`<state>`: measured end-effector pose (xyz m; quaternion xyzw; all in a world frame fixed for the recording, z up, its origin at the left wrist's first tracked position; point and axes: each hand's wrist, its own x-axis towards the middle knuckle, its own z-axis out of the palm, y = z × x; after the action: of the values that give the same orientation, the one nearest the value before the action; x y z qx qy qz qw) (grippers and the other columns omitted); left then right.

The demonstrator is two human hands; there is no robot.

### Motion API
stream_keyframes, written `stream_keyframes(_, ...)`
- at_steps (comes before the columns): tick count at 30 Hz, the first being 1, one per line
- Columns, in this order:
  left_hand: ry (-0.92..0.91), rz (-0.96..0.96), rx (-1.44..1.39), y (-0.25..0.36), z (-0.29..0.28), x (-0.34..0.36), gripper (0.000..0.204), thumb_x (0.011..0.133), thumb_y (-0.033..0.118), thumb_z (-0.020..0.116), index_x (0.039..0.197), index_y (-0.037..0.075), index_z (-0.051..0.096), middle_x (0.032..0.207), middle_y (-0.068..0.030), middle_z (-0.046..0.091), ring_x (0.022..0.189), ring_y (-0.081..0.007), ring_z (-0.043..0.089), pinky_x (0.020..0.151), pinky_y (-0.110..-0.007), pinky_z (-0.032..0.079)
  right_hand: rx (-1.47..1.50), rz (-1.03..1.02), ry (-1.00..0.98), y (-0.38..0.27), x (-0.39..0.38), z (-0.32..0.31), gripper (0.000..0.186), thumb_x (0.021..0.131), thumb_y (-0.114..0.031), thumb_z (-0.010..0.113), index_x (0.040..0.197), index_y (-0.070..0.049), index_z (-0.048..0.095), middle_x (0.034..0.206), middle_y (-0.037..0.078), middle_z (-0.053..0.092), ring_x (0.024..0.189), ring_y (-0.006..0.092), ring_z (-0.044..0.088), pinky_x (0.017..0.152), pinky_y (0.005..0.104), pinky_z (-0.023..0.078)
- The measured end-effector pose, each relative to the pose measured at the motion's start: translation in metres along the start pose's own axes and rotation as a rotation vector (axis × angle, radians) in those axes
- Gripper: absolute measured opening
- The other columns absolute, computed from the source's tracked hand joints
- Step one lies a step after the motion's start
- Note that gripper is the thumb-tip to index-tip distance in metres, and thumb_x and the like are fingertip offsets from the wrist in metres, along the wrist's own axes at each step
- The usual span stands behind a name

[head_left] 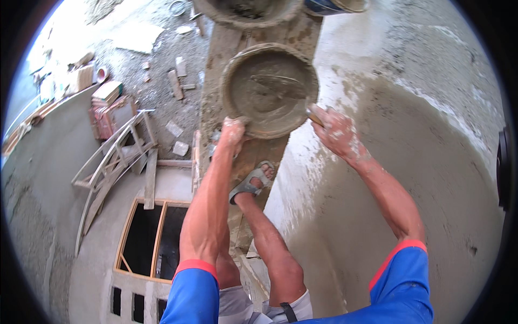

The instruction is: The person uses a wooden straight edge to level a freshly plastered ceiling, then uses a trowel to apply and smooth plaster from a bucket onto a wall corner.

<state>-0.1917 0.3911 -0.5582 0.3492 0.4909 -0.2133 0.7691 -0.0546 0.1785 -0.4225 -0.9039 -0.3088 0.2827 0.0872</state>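
Left hand (234,132): curled on tub's (270,47) near-left rim | right hand (339,130): wrapped round trowel (314,117), blade in tub's mortar (248,97) | step: likely scooping | next: needs steady tub, level lift

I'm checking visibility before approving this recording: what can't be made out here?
All in the head view:
Slim brown tool handle: mostly hidden by the right hand.
Round, mortar-caked upper tub: cut off by the top edge.
Dark-blue bucket: also cut off there.
Wood-framed rectangular opening: interior too dark.
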Motion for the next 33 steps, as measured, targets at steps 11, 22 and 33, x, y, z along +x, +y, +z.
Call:
stream_keyframes(11,0.037,-0.051,-0.077,-0.001,0.008,0.002,0.03,0.086,0.004,0.052,0.116,0.001,0.054,0.105,-0.0145,0.063,0.087,-0.0285,0.065,0.071,-0.045,0.058,-0.345,-0.102,-0.203,-0.034,0.028,0.03,0.027,0.082,-0.008,0.054,0.109,-0.005,0.058,0.074,0.013,0.063,0.069,0.0259,0.066,0.058,0.0388,0.054)
stream_keyframes(22,0.095,-0.052,-0.019,-0.003,-0.004,0.002,0.025,0.084,0.005,0.055,0.108,-0.001,0.057,0.095,-0.0114,0.065,0.077,-0.023,0.066,0.061,-0.039,0.058,-0.241,-0.202,0.016,-0.072,0.037,0.015,0.013,0.075,-0.012,0.056,0.085,-0.005,0.061,0.076,0.014,0.065,0.069,0.0271,0.066,0.062,0.0385,0.053)
stream_keyframes(33,0.064,0.014,-0.034,-0.029,-0.03,0.027,0.026,0.082,0.008,0.057,0.107,0.003,0.058,0.094,-0.009,0.06,0.083,-0.025,0.058,0.07,-0.042,0.051,-0.118,-0.387,0.152,-0.048,0.049,0.043,0.006,0.065,-0.013,0.058,0.064,-0.008,0.062,0.061,0.012,0.06,0.058,0.0267,0.062,0.052,0.0428,0.048)
